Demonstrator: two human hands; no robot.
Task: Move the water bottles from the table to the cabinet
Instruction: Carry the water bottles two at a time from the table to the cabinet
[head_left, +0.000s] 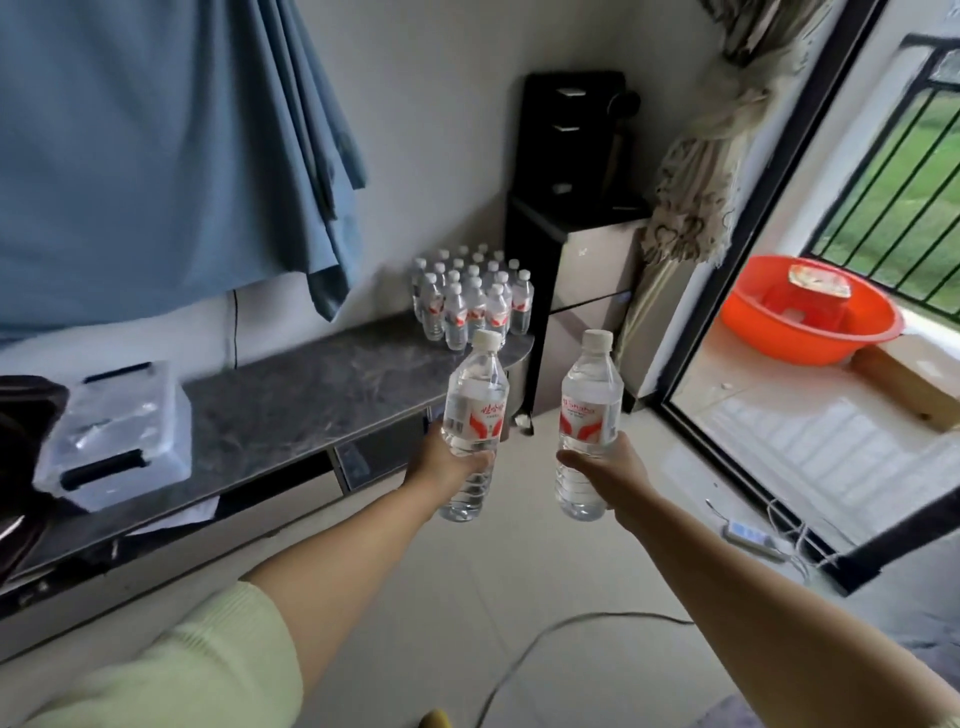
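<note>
The one camera sits on my head and looks forward and down along both my outstretched arms, so my left hand (451, 460) and right hand (613, 467) come out near the middle of the wide, bowed picture. It faces the room's far corner, with the dark surface (311, 395) running off to my left and the open door (810, 291) to my right, the floor (467, 597) close below. There is no second view to overlap with it.
</note>
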